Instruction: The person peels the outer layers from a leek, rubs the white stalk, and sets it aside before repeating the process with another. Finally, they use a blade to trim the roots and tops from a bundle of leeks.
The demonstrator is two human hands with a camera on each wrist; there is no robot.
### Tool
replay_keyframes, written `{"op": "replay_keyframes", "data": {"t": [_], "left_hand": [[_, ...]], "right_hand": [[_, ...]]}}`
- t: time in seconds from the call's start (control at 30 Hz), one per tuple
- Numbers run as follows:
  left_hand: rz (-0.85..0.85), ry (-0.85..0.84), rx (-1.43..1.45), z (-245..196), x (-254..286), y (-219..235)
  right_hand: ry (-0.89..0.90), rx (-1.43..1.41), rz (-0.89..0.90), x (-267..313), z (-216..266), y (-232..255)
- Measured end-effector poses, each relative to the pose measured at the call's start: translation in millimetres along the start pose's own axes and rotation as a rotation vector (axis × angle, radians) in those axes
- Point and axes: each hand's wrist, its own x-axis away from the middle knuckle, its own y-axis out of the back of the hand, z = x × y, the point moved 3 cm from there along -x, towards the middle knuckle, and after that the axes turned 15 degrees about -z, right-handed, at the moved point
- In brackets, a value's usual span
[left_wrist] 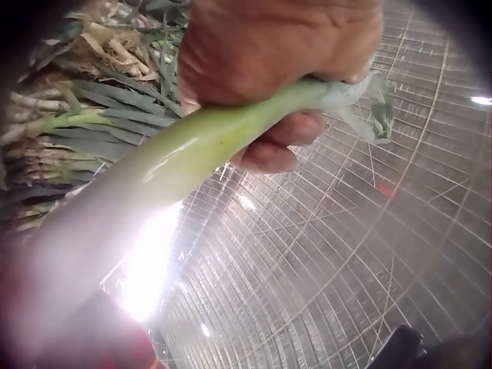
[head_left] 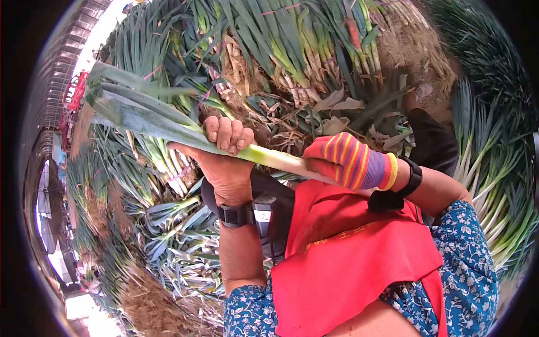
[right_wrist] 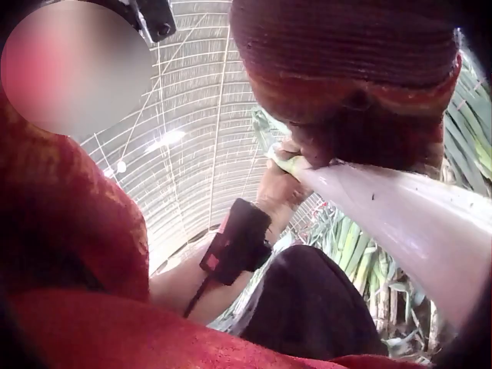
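Note:
A single leek (head_left: 275,158) is held across the front of the body, its green leaves fanning to the upper left and its pale stalk reaching toward the right. My bare left hand (head_left: 224,160) grips it where green turns to pale, and the left wrist view shows the fingers wrapped around the stalk (left_wrist: 192,150). On my right hand (head_left: 351,162) is a striped knit glove. This hand holds the white end of the leek, which passes under the glove (right_wrist: 346,92) in the right wrist view. The root end is hidden in the head view.
Bundles of leeks (head_left: 286,42) with pink ties lie ahead, and more leeks (head_left: 494,185) are heaped at the right. Stripped leaves and scraps (head_left: 292,121) litter the ground between. A red apron (head_left: 353,247) covers the lap. Dark-trousered knees stand close to the hands.

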Motion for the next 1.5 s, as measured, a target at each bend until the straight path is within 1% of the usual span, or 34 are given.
{"op": "replay_keyframes", "data": {"t": [0.07,0.13,0.2,0.23,0.27,0.33,0.37,0.43,0.47,0.53,0.57,0.6,0.63,0.67,0.7,0.73,0.8,0.83,0.87,0.9,0.93,0.97,1.0,1.07,1.1,1.13,1.2,1.23,1.27,1.3,1.33,1.37,1.43,1.5], "left_hand": [[0.035,0.009,0.019,3,3,-2],[0.040,0.001,0.025,5,5,-4],[0.094,0.022,0.034,8,6,-9],[0.145,0.024,0.049,7,4,-12],[0.181,0.028,0.054,3,3,-13],[0.202,0.014,0.012,-4,3,-20],[0.151,-0.025,-0.022,-11,2,-19],[0.083,-0.072,-0.101,-32,3,-13],[0.051,-0.089,-0.101,-45,4,-9],[-0.183,-0.216,-0.117,-79,3,5],[-0.182,-0.218,-0.118,-82,2,9],[-0.346,-0.295,-0.163,-86,3,20],[-0.512,-0.366,-0.208,-91,3,28],[-0.508,-0.346,-0.217,-100,6,30],[-0.524,-0.410,-0.230,-116,11,34],[-0.545,-0.482,-0.237,-132,14,41],[-0.624,-0.522,-0.269,-166,15,60],[-0.687,-0.577,-0.299,-174,14,66],[-0.679,-0.580,-0.299,-171,13,69],[-0.730,-0.631,-0.469,-168,13,72],[-0.767,-0.589,-0.362,-163,10,71],[-0.804,-0.551,-0.250,-159,8,70],[-0.795,-0.555,-0.245,-154,5,70],[-0.738,-0.540,-0.369,-141,-2,77],[-0.652,-0.448,-0.228,-133,-5,78],[-0.541,-0.336,-0.093,-124,-7,79],[-0.556,-0.406,-0.334,-81,1,56],[-0.503,-0.322,-0.218,-79,0,70],[-0.444,-0.237,-0.100,-76,-3,82],[-0.716,-0.337,-0.168,-68,-1,70],[-0.720,-0.340,-0.165,-67,-4,64],[-0.743,-0.306,-0.196,-65,-5,62],[-0.788,-0.270,-0.237,-66,-7,69],[-0.804,-0.248,-0.301,-65,-10,67]], "right_hand": [[-0.302,-0.059,0.029,-1,-3,0],[-0.293,-0.062,0.014,-4,-6,-1],[-0.707,-0.181,0.191,-4,-19,-3],[-0.812,-0.181,0.240,7,-38,-10],[-0.760,-0.033,0.260,19,-49,-14],[-0.534,0.174,0.443,53,-85,-23],[-0.541,0.177,0.445,61,-89,-14],[-0.514,0.583,0.478,83,-98,10],[-0.466,0.673,0.344,103,-108,23],[-0.481,0.940,0.499,142,-123,49],[-0.570,0.942,0.415,180,-147,57],[-0.448,0.999,0.415,237,-188,62],[-0.536,1.087,0.553,239,-187,72],[-0.646,1.170,0.695,250,-179,81],[-0.660,1.180,0.692,269,-185,97],[-0.705,0.875,0.363,290,-196,116],[-0.753,0.742,0.238,229,-156,118],[-0.747,0.582,0.099,197,-138,115],[-0.745,0.360,-0.037,167,-122,106],[-0.740,0.126,-0.141,139,-109,94],[-0.734,-0.083,-0.218,115,-99,77],[-0.721,-0.221,-0.269,98,-96,57],[-0.699,-0.297,-0.325,87,-100,34],[-0.646,-0.337,-0.432,73,-117,-4],[-0.642,-0.342,-0.429,65,-119,-10],[-0.726,-0.321,-0.343,58,-121,-19],[-0.884,-0.271,-0.162,48,-126,-31],[-0.967,-0.242,-0.074,49,-127,-37],[-0.793,-0.220,-0.086,56,-136,-47],[-0.715,0.099,-0.046,68,-151,-51],[-0.622,0.412,-0.001,75,-161,-51],[-0.622,0.409,0.008,73,-162,-46],[-0.680,0.612,0.157,78,-165,-39],[-0.695,0.631,0.197,94,-180,-43]]}}
